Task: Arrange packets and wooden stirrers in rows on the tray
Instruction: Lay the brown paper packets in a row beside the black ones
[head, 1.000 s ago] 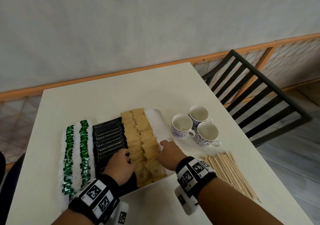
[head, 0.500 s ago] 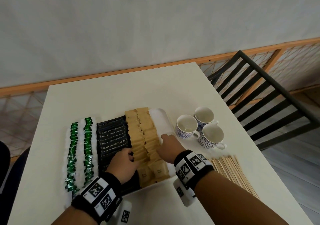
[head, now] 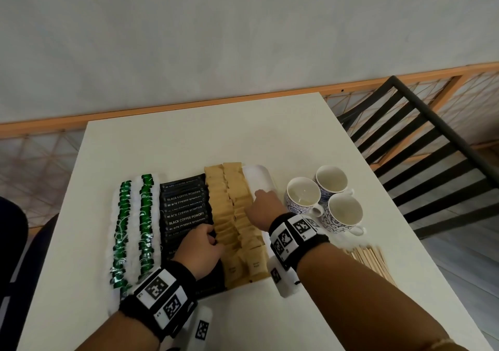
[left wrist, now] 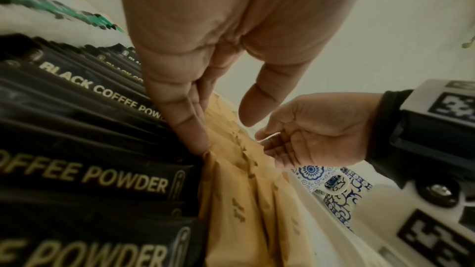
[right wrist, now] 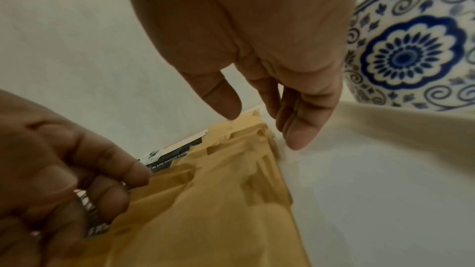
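A white tray holds rows of green-and-white packets, black coffee packets and two rows of brown packets. My left hand lies with straight fingers pressed into the seam between the black packets and the brown packets. My right hand has straight fingers against the right edge of the brown packets, touching the bare tray. Neither hand holds anything. Wooden stirrers lie on the table to the right, partly hidden by my right forearm.
Three blue-patterned cups stand close to the tray's right side, just right of my right hand. A black slatted chair stands past the white table's right edge. A wall runs behind the table's far edge.
My right hand has slid away from me along the right edge of the brown rows. The left hand has stayed at the seam by the black packets.
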`<act>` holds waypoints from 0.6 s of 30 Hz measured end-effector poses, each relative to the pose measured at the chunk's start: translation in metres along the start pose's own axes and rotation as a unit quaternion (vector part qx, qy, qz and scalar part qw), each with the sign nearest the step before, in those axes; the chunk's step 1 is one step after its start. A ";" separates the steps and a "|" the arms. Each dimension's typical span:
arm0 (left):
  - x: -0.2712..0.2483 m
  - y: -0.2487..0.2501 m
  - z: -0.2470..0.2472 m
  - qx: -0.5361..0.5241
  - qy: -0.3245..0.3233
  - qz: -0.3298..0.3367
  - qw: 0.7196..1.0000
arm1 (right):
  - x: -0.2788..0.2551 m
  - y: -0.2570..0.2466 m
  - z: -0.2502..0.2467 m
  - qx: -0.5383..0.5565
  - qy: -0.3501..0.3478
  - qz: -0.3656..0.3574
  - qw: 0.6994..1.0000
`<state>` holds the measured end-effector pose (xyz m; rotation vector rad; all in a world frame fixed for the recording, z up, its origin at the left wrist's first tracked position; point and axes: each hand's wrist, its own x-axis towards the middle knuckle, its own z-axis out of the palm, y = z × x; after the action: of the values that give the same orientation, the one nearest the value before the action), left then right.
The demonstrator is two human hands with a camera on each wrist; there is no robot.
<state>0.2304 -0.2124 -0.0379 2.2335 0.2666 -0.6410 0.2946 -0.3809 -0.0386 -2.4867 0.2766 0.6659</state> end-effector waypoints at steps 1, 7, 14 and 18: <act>0.001 -0.001 -0.001 -0.003 -0.001 -0.004 1.000 | 0.003 -0.002 -0.002 0.008 -0.003 -0.001 1.000; 0.005 -0.004 -0.002 -0.016 -0.006 -0.011 1.000 | 0.011 -0.012 0.000 0.022 -0.015 -0.006 1.000; 0.006 -0.007 -0.002 -0.027 -0.003 -0.009 1.000 | 0.014 -0.012 0.000 0.021 -0.006 -0.006 1.000; 0.003 -0.006 -0.002 -0.031 -0.006 -0.011 0.999 | 0.016 -0.013 0.001 0.029 -0.004 -0.013 0.999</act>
<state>0.2313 -0.2066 -0.0422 2.1696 0.3016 -0.6482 0.3126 -0.3703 -0.0417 -2.4271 0.2571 0.6492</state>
